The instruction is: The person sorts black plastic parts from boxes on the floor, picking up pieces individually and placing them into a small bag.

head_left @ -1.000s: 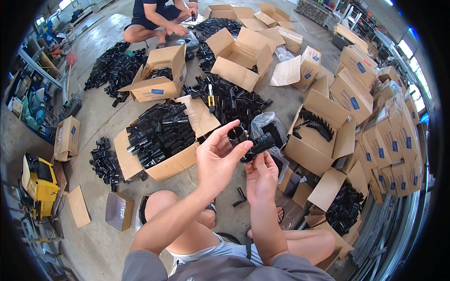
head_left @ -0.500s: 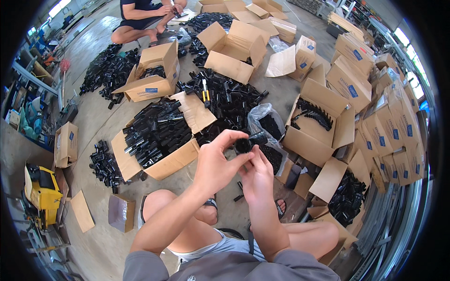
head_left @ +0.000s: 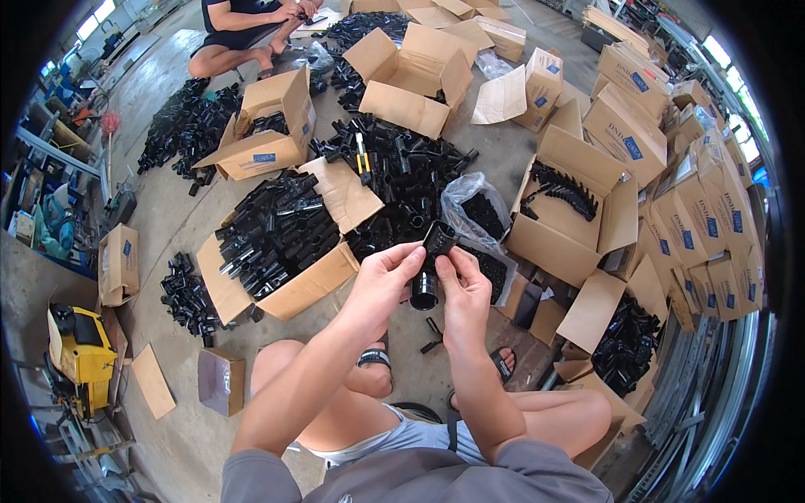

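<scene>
A black T-shaped pipe fitting [head_left: 439,240] is held up over the floor in front of my knees. Its round open end points down toward me. My left hand [head_left: 384,283] is closed on its left side, thumb and fingers pinching it. Opposite, my right hand [head_left: 466,292] grips the right side with the thumb against it. Just beyond my hands lies a heap of black tubular fittings [head_left: 411,180]. A yellow-and-black cutter knife [head_left: 361,159] rests on that heap. Clear plastic bags [head_left: 457,201] of small black parts sit to the right.
An open carton [head_left: 314,287] filled with black fittings stands at left. Another carton [head_left: 560,251] at right holds a curved row of black parts. Stacked closed cartons [head_left: 625,138] line the far right. A seated person [head_left: 243,38] works at the back left. A yellow machine [head_left: 84,356] stands left.
My hands have turned the fitting: its open end faced up and its side pipe pointed right, and now a round end points down toward me. My right hand has shifted to its right side.
</scene>
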Action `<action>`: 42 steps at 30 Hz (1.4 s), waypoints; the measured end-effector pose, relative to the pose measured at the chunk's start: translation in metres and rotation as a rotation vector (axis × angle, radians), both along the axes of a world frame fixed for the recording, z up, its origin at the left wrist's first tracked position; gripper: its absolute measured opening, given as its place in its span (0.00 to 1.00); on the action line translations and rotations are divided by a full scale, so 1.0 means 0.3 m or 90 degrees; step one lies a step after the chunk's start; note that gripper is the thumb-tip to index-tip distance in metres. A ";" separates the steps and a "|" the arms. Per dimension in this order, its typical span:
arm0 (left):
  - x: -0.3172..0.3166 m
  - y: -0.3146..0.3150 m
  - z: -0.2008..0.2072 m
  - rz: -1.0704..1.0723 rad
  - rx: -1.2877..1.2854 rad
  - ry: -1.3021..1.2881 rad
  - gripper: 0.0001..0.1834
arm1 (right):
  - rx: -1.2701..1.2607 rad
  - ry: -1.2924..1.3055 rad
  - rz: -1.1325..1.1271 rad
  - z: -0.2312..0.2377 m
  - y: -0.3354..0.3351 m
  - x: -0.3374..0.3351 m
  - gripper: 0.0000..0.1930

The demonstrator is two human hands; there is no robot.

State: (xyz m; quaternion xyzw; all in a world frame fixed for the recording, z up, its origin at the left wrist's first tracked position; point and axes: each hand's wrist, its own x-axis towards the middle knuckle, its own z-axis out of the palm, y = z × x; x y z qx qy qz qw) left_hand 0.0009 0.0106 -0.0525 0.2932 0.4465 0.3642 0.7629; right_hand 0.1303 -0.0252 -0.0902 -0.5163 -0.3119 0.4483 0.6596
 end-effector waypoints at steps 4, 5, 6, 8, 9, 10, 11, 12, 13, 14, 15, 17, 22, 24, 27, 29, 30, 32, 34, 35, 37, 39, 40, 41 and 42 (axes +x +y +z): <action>-0.001 0.002 0.008 0.034 -0.009 -0.041 0.15 | 0.002 0.051 0.042 -0.005 0.040 0.032 0.20; 0.004 0.001 0.013 0.050 -0.029 -0.076 0.14 | 0.010 0.121 0.062 -0.014 0.053 0.046 0.20; 0.004 0.001 0.013 0.067 -0.049 -0.112 0.14 | -0.051 0.171 0.073 -0.020 0.064 0.080 0.19; 0.009 0.006 0.013 0.077 -0.050 -0.107 0.14 | -0.099 0.047 0.014 -0.149 0.110 0.192 0.17; 0.008 0.008 0.013 0.085 -0.052 -0.104 0.14 | -0.144 -0.120 -0.037 -0.253 0.142 0.255 0.14; 0.010 0.012 0.006 0.081 -0.040 -0.089 0.14 | -0.164 -0.291 -0.080 -0.434 0.170 0.349 0.12; 0.000 0.016 0.002 0.091 -0.035 -0.090 0.14 | -0.284 -0.516 -0.085 -0.510 0.169 0.380 0.11; 0.013 0.017 0.004 0.110 -0.058 -0.067 0.13 | -0.396 -0.626 -0.063 -0.640 0.154 0.449 0.11; 0.025 0.017 0.001 0.130 -0.081 -0.042 0.13 | -0.476 -0.697 -0.011 -0.753 0.125 0.502 0.13; 0.024 0.017 -0.008 0.135 -0.078 -0.043 0.13 | -0.551 -0.752 0.045 -0.810 0.110 0.503 0.16; 0.019 0.015 -0.018 0.138 -0.084 -0.019 0.13 | -0.627 -0.768 0.101 -0.831 0.105 0.485 0.16; 0.013 0.010 -0.028 0.134 -0.087 0.006 0.12 | -0.622 -0.763 0.069 -0.850 0.091 0.467 0.14; 0.027 0.011 -0.025 0.095 -0.098 0.055 0.11 | -0.612 -0.782 0.076 -0.867 0.118 0.451 0.08; 0.035 0.012 -0.026 0.093 -0.098 0.052 0.10 | -0.612 -0.798 0.076 -0.875 0.114 0.441 0.07; 0.039 0.007 -0.039 0.098 -0.085 0.010 0.09 | -0.595 -0.753 0.078 -0.879 0.100 0.454 0.07; 0.038 0.008 -0.026 0.093 -0.089 -0.006 0.09 | -0.585 -0.754 0.040 -0.886 0.090 0.453 0.08; 0.040 0.006 -0.030 0.093 -0.088 -0.006 0.09 | -0.576 -0.755 0.002 -0.888 0.085 0.456 0.09; 0.045 0.001 -0.037 0.125 -0.067 -0.012 0.11 | -0.524 -0.758 -0.021 -0.876 0.070 0.460 0.10; 0.059 0.003 -0.013 0.137 -0.050 0.009 0.12 | -0.400 -0.686 -0.069 -0.853 0.052 0.485 0.10; 0.055 0.005 -0.011 0.160 -0.035 0.035 0.13 | -0.329 -0.584 -0.075 -0.768 0.057 0.441 0.11; 0.052 0.005 -0.020 0.156 -0.022 0.048 0.12 | -0.267 -0.250 -0.047 -0.561 0.074 0.357 0.11; 0.043 0.001 -0.031 0.183 0.047 0.037 0.12 | -0.160 -0.078 0.018 -0.316 0.070 0.241 0.08; 0.047 0.001 -0.026 0.191 0.064 0.028 0.13 | -0.105 -0.040 0.040 -0.201 0.057 0.189 0.08; 0.055 0.000 -0.021 0.187 0.062 0.026 0.13 | -0.068 -0.061 0.055 -0.123 0.049 0.158 0.08; 0.061 -0.001 -0.017 0.192 0.089 0.037 0.14 | -0.040 -0.042 0.058 -0.053 0.041 0.125 0.08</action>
